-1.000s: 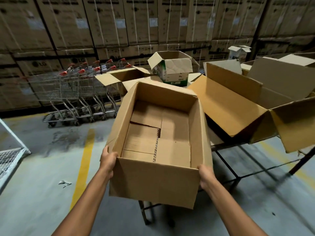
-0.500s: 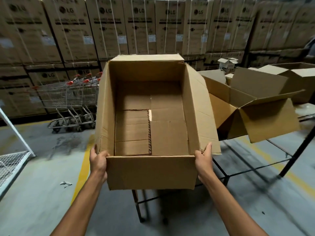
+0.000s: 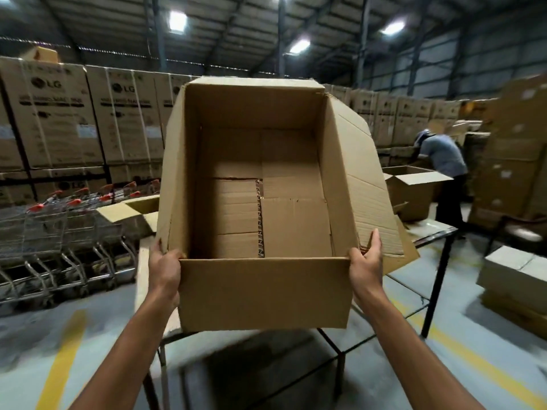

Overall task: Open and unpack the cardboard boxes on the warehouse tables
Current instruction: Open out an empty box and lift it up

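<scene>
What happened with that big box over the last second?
The empty cardboard box was lifted from table height and tipped, its open top now turned toward the camera, before the stacked LG cartons. Nothing was taken or let go: the left hand and right hand still grip its near corners. It stays empty.

The raised box (image 3: 263,291) blocks the middle above the table (image 3: 435,230). Carts (image 3: 59,232) crowd the left. An open box (image 3: 411,190) and a bent-over worker (image 3: 444,155) close off the right.
</scene>
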Tool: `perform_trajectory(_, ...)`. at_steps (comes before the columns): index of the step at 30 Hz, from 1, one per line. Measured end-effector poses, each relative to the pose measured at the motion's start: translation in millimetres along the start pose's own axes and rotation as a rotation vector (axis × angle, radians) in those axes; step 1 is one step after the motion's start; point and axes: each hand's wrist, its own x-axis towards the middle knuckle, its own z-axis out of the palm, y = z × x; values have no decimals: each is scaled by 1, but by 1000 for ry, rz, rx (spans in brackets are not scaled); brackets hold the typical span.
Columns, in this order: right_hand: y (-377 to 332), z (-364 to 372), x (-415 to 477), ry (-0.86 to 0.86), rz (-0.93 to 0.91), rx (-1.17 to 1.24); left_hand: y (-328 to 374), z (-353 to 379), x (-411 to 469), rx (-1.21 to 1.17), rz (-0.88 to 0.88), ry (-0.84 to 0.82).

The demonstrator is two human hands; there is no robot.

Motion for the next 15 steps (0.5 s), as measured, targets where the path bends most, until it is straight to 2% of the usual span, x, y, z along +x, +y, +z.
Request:
perform_trajectory(8,-9,-41,126,99,-66,63,19,134,52,35,81,-169)
perform_trajectory(15,-19,-50,234,145,-101,30,28,240,111,104,93,-214)
